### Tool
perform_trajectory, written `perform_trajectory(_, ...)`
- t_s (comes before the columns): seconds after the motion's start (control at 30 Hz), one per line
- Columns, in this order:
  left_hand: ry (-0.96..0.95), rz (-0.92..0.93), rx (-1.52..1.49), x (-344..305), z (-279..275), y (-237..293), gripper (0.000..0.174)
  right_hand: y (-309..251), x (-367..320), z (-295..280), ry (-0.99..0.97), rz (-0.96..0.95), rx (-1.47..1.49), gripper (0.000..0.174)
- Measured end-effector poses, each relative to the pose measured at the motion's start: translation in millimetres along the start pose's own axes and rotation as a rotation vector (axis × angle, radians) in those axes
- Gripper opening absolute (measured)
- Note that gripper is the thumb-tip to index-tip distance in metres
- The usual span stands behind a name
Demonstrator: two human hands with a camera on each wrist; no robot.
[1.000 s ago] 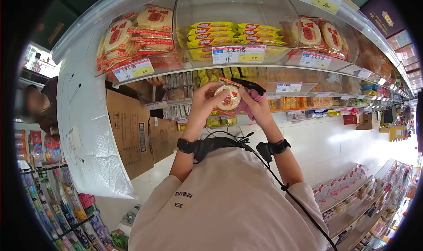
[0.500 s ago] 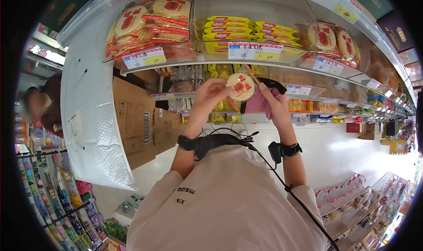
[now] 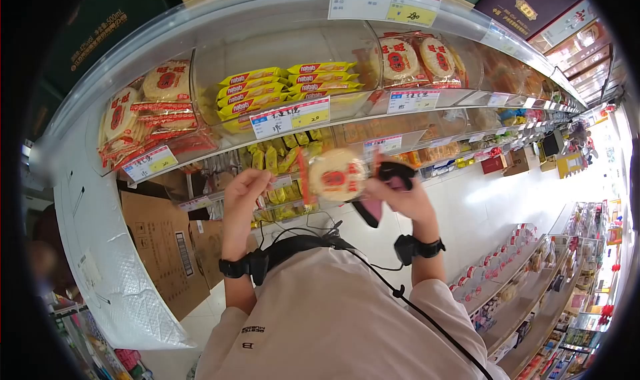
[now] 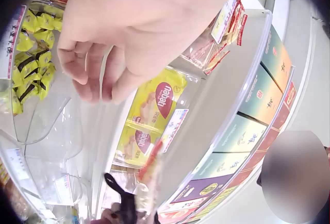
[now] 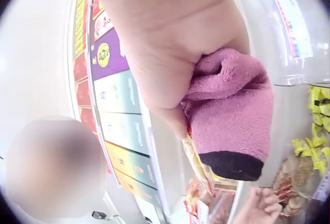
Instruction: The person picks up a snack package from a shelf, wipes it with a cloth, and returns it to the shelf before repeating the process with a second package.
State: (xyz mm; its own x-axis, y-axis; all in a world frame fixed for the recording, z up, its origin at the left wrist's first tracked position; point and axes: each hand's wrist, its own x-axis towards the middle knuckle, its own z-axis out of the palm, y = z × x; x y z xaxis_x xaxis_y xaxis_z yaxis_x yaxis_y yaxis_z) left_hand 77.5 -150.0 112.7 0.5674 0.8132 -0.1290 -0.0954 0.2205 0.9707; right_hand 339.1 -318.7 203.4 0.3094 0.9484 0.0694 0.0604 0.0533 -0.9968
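Observation:
My right hand [image 3: 408, 197] holds a clear, red-ended packet of round rice crackers [image 3: 337, 175] by its right end, in front of the shelves. The same hand grips a fuzzy pink cloth [image 5: 232, 115] with black trim, bunched in the palm in the right wrist view. To the left of the packet and apart from it is my left hand [image 3: 244, 193], its fingers loosely bent around nothing. The left wrist view shows these bent fingers [image 4: 93, 72] close in front of the shelf. In that view the packet, partly seen, hangs lower down.
On the upper shelf, similar rice cracker packets [image 3: 167, 80] flank yellow wafer packs [image 3: 250, 90] in clear bins. Price labels [image 3: 290, 115] line the shelf edge. A cardboard box [image 3: 160, 247] stands at left beside a white padded sheet [image 3: 100, 267]. Another shelf unit [image 3: 527, 300] stands behind at right.
My left hand has let go of the rice cracker packet and moved left. My right hand now holds the packet alone, turned more level. The head view has swung to the right.

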Motion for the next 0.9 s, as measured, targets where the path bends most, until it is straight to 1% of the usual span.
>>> perform_trajectory(0.03, 0.025, -0.004, 0.008, -0.3, -1.1, 1.0, 0.02, -12.7, -5.8, -7.1, 0.088, 0.009, 0.08, 0.016)
perform_trajectory(0.1, 0.08, -0.01, 0.025, -0.6, -3.5, 3.9, 0.022, -27.8, -17.6, -32.0, 0.302, 0.121, -0.001, 0.016)
perform_trajectory(0.17, 0.093, -0.033, -0.019, -0.6, -4.8, 3.6, 0.024, -35.8, -10.5, -37.9, 0.605, -0.086, -0.006, 0.02)
perform_trajectory(0.2, 0.099, -0.043, -0.04, -0.4, -5.4, 3.9, 0.025, -42.7, -1.8, -43.4, 0.654, -0.141, -0.031, 0.022)
perform_trajectory(0.27, 0.092, -0.055, -0.064, -1.0, -1.6, 5.5, 0.027, -64.7, 7.5, -56.9, 0.704, -0.094, -0.117, 0.021)
perform_trajectory(0.33, 0.071, -0.059, -0.082, -1.0, -0.5, 5.5, 0.028, -73.9, 23.9, -61.3, 0.743, -0.161, -0.022, 0.015)
perform_trajectory(0.4, 0.036, -0.058, -0.092, 0.2, -1.9, 0.9, 0.028, -76.1, 41.7, -68.1, 0.714, -0.258, 0.045, 0.016)
perform_trajectory(0.43, 0.039, -0.06, -0.091, -0.1, -2.6, 0.3, 0.028, -76.6, 49.8, -71.0, 0.701, -0.277, 0.044, 0.019)
perform_trajectory(0.5, 0.045, -0.065, -0.087, -0.8, -4.2, 0.3, 0.028, -77.5, 62.9, -77.6, 0.658, -0.276, 0.066, 0.019)
perform_trajectory(0.53, 0.056, -0.063, -0.085, -0.5, -5.3, 0.0, 0.028, -78.1, 68.5, -82.0, 0.626, -0.256, 0.088, 0.016)
perform_trajectory(0.63, 0.082, -0.06, -0.08, -5.3, -13.0, 0.1, 0.029, -81.8, 83.6, -85.5, 0.599, -0.203, -0.017, 0.016)
perform_trajectory(0.67, 0.084, -0.051, -0.082, -6.0, -15.0, 1.6, 0.029, -82.6, 88.0, -86.3, 0.592, -0.208, -0.084, 0.018)
perform_trajectory(0.73, 0.114, -0.035, -0.075, -7.4, -19.8, 7.2, 0.029, -88.3, 96.3, -74.4, 0.654, -0.21, -0.29, 0.029)
perform_trajectory(0.83, 0.185, -0.018, -0.056, -4.7, -39.4, 1.3, 0.031, -95.3, 103.2, -68.5, 0.631, -0.232, -0.472, 0.03)
perform_trajectory(0.87, 0.229, -0.027, -0.033, -4.3, -45.5, 0.3, 0.031, -91.5, 108.8, -69.9, 0.623, -0.343, -0.49, 0.032)
perform_trajectory(0.9, 0.249, -0.02, -0.039, -2.4, -51.4, -1.4, 0.031, -88.0, 114.1, -76.1, 0.636, -0.408, -0.563, 0.034)
